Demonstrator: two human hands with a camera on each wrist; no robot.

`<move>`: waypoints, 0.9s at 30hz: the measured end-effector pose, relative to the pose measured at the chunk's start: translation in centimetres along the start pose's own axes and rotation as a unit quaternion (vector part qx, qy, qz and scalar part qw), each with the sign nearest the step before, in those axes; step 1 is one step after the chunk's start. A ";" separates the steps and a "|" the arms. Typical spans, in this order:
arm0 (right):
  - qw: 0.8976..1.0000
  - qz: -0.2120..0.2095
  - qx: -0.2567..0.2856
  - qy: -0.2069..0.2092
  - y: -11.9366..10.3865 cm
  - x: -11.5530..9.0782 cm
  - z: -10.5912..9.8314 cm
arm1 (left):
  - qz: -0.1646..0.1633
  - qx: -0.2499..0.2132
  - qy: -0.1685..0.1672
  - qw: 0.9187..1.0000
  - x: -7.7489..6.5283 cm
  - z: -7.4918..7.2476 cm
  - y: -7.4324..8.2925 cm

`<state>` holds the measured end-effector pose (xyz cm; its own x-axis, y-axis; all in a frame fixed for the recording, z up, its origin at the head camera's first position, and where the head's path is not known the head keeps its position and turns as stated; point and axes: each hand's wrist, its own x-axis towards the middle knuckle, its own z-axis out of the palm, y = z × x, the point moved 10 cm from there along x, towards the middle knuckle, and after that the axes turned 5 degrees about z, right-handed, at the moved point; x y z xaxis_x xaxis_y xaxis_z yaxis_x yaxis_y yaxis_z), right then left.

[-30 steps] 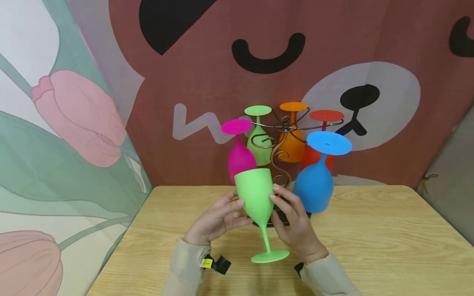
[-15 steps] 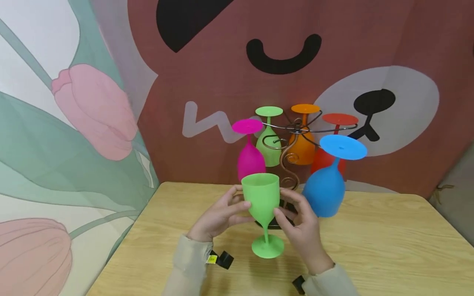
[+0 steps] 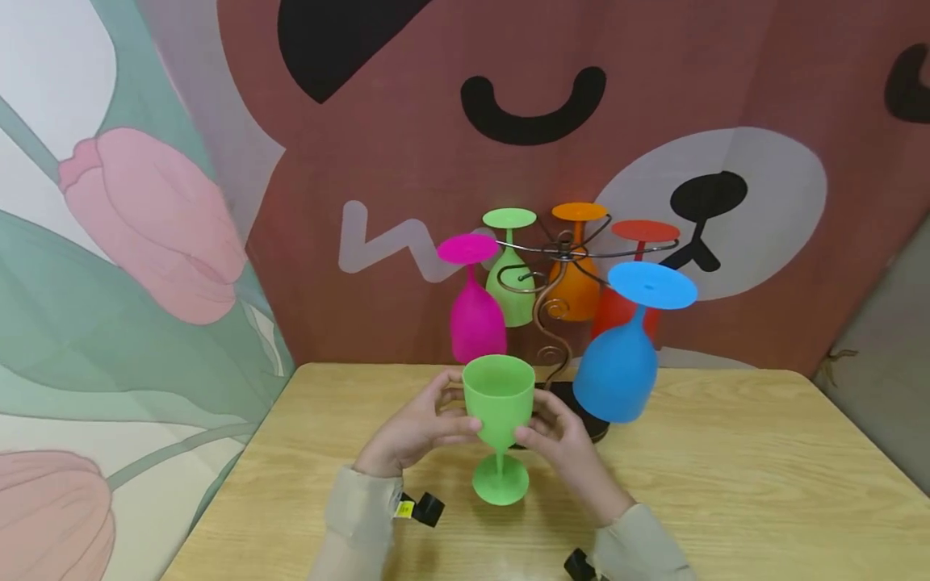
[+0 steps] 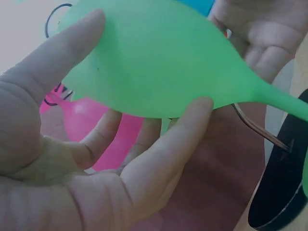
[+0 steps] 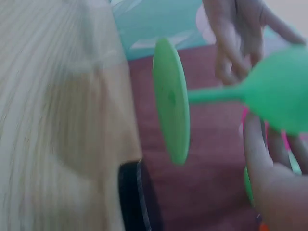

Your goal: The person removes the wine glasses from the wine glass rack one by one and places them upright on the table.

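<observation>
A green plastic wine glass (image 3: 498, 407) stands upright between both hands over the table, its mouth facing up. The left hand (image 3: 417, 428) holds one side of the bowl, thumb on the near face and fingers behind it. From the other side the right hand (image 3: 570, 444) grips the bowl low down, near where it narrows to the stem. Close up in the left wrist view, the left thumb (image 4: 72, 48) and fingers span the smooth bowl (image 4: 159, 57). The round foot (image 5: 172, 103) shows above the tabletop in the right wrist view.
Behind the hands rises a wire glass rack (image 3: 565, 253) on a black base (image 3: 563, 393). Upside down on it hang pink (image 3: 477, 323), light green (image 3: 517, 294), orange (image 3: 579, 282), red (image 3: 643, 232) and blue (image 3: 617, 375) wine glasses. A printed cloth (image 3: 378, 323) backs the wooden table (image 3: 756, 476).
The green wine glass has tipped from a slant to upright, so its opening now shows, and has come slightly lower. Both hands kept hold of it, the right fingers shifting on the bowl.
</observation>
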<state>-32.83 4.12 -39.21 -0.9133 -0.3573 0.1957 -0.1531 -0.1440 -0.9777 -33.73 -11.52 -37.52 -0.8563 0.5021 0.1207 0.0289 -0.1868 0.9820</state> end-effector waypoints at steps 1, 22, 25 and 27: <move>1.000 0.007 0.008 -0.020 0.4 0.1 -0.1 | -0.002 0.002 -0.004 1.000 0.1 0.1 -0.2; 0.986 0.048 -0.089 -0.135 2.4 0.2 -3.5 | 0.007 -0.013 -0.050 0.999 1.5 2.5 -3.4; 0.984 0.043 -0.089 -0.146 2.4 0.3 -3.5 | -0.004 -0.025 -0.053 0.998 1.7 2.5 -3.8; 0.984 0.040 -0.095 -0.148 2.4 0.4 -3.6 | -0.009 -0.031 -0.057 0.998 1.8 2.5 -3.9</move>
<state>-34.96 6.98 -41.73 -0.7794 -0.6180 0.1031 -0.1786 0.0613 -0.9820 -34.08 -7.75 -40.77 -0.7920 0.5983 0.1219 -0.0220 -0.2274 0.9735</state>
